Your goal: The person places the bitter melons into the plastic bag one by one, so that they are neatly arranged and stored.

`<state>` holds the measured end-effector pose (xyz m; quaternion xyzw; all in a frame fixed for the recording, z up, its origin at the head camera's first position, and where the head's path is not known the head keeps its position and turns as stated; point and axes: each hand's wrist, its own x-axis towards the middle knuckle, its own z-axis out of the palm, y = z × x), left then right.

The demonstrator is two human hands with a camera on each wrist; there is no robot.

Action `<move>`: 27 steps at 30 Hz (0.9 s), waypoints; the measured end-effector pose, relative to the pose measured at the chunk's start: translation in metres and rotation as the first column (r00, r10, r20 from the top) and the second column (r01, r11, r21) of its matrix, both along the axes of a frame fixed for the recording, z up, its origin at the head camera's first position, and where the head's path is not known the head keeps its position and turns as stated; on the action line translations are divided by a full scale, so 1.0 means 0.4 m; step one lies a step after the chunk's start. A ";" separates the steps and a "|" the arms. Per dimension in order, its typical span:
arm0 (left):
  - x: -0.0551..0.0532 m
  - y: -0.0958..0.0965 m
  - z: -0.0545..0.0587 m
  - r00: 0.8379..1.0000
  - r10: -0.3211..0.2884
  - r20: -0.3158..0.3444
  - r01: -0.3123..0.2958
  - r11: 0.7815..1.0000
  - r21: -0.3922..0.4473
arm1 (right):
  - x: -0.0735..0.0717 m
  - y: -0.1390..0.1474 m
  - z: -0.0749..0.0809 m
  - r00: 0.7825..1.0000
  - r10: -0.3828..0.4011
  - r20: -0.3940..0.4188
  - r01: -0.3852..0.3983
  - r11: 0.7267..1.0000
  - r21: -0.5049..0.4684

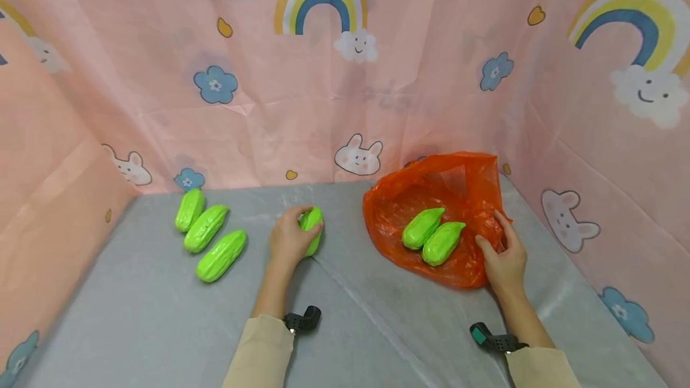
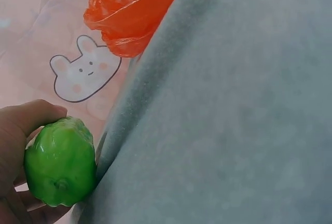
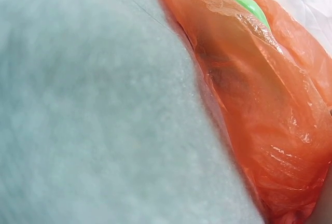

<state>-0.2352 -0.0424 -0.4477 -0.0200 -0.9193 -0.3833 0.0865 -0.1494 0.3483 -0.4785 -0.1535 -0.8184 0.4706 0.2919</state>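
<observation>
Your bagging looks about a third done: two green gourds [image 1: 422,230] sit in the orange bag [image 1: 458,277] near the tabletop's [image 1: 345,328] far right corner; three loose gourds [image 1: 206,229] lie toward its far left. Your left hand [image 1: 287,239] reaches forward, grip curled round another gourd [image 2: 61,162]; your right hand [image 1: 505,262] pinches the bag's side.

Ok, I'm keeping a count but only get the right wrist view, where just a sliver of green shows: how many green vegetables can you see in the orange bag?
Observer: Two green vegetables show in the orange bag.
Operator: Is another one being held?
Observer: Yes, the left hand has another green vegetable in its grip.
Operator: Any others about?
Observer: Three more vegetables lie on the table, left of that hand.
</observation>
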 end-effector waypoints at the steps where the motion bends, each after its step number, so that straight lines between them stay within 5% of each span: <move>1: 0.001 0.001 -0.001 1.000 0.000 -0.004 0.000 1.000 0.006 | 0.003 0.001 0.000 1.000 -0.002 0.007 0.002 1.000 0.001; 18: -0.003 0.015 -0.018 0.998 0.022 -0.058 -0.007 0.970 0.245 | 0.005 0.002 0.000 1.000 -0.005 0.014 0.005 1.000 0.003; 27: -0.002 0.028 -0.037 0.996 0.069 -0.062 -0.066 0.997 0.050 | 0.000 -0.005 0.002 0.999 -0.012 0.030 0.012 1.000 -0.018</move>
